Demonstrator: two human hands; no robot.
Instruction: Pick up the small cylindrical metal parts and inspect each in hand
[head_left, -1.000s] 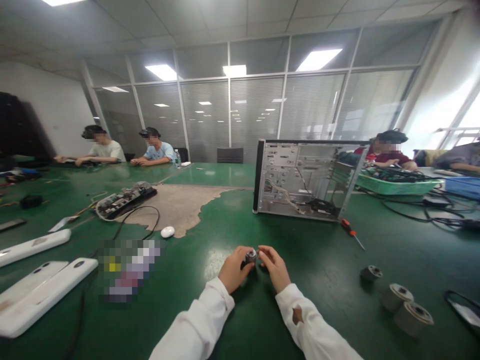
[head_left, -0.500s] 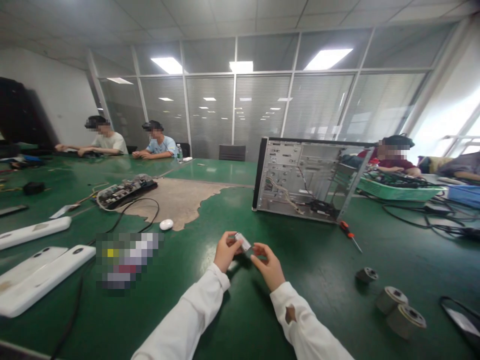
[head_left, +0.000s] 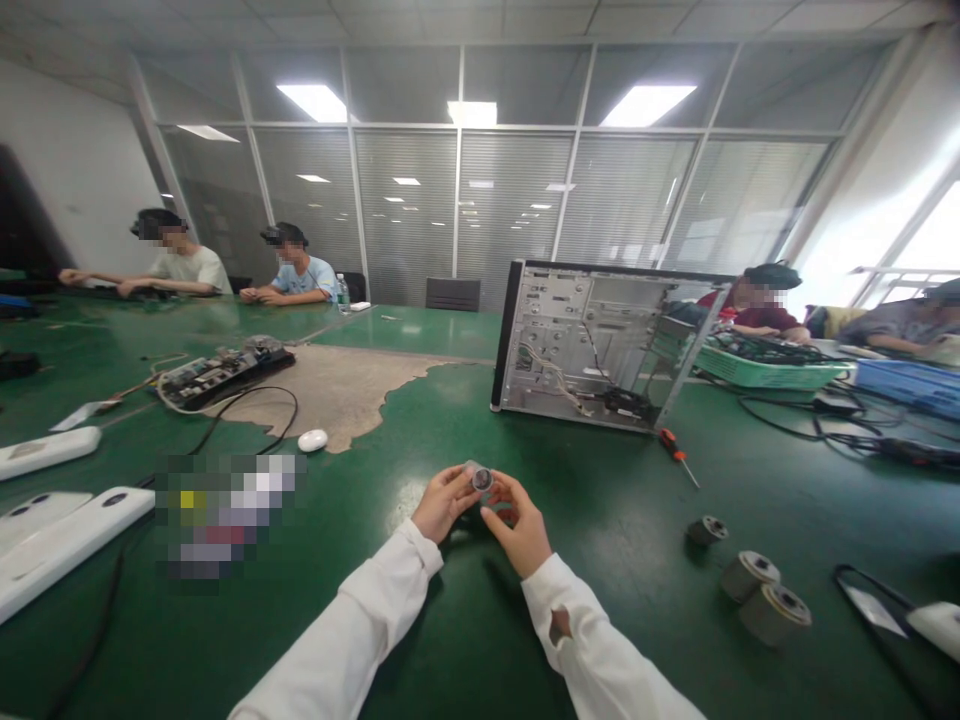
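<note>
A small silvery cylinder (head_left: 481, 480) is held above the green table, its round end turned toward me. My left hand (head_left: 444, 502) is closed around its left side, with the thumb in front. At the cylinder's right edge, the curled fingers of my right hand (head_left: 521, 525) grip it, the thumb lower down. My fingers cover much of its body. Three stubby metal cylinders with dark centres stand to the right: a smaller one (head_left: 707, 530), a larger one (head_left: 750, 576) and another large one (head_left: 776, 614).
An open computer case (head_left: 592, 345) stands beyond my hands, a screwdriver (head_left: 679, 458) beside it. Left are a circuit assembly (head_left: 225, 375), a white oval object (head_left: 313, 440) and white casings (head_left: 71, 550). Cables and a green basket (head_left: 772, 372) lie right. Other people (head_left: 300, 275) sit around the table.
The cylinder has turned so its round end faces me. My right hand has come from just beside it to its edge. The whole view has shifted slightly.
</note>
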